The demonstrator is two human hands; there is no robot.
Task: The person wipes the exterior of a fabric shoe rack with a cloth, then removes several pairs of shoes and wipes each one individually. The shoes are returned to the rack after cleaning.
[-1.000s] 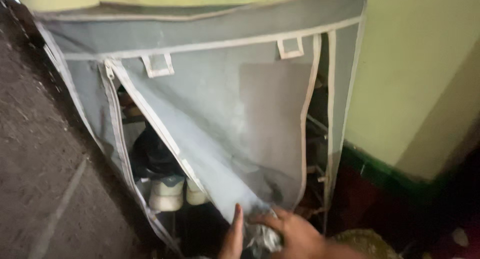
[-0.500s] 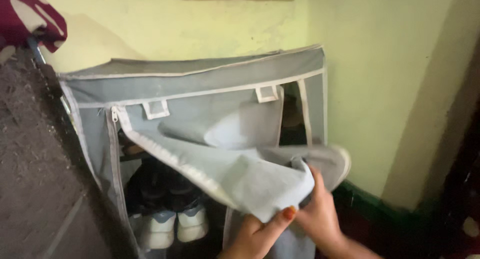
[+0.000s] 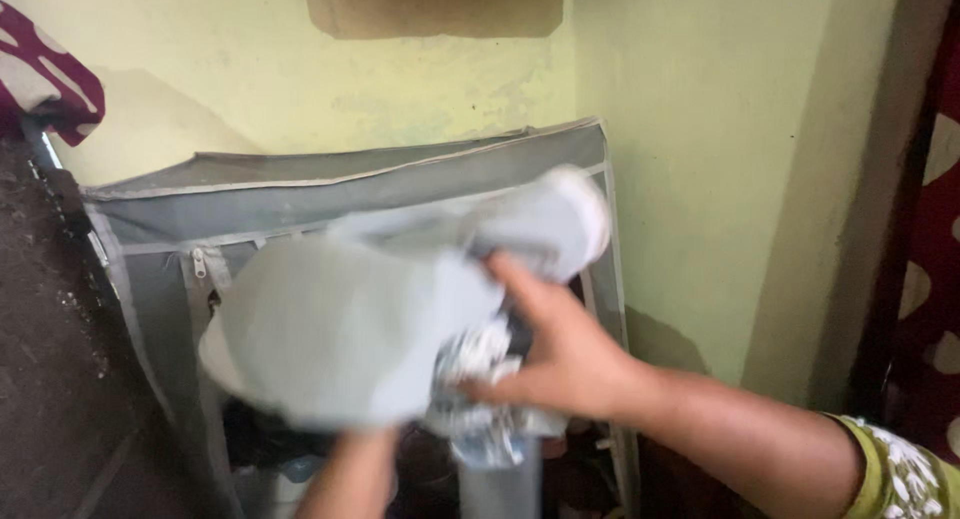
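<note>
Left forearm: rises from the bottom edge and goes under the lifted cloth; your left hand is hidden behind it, so its grip cannot be told.

Right hand: fingers closed on the bunched lower part of the front flap, thumb pointing up toward the rolled edge.

Front flap: grey fabric, lifted and blurred, held in front of the upper half of the fabric shoe cabinet. Risk: if your right-hand grip slackens, the roll is likely to drop and cover the opening.

Zip: at the left seam. Risk: a hard upward pull could strain it or tip the light frame.

Shoes: dim shapes low inside, unclear.

Wall: pale yellow, just behind the cabinet.
</note>
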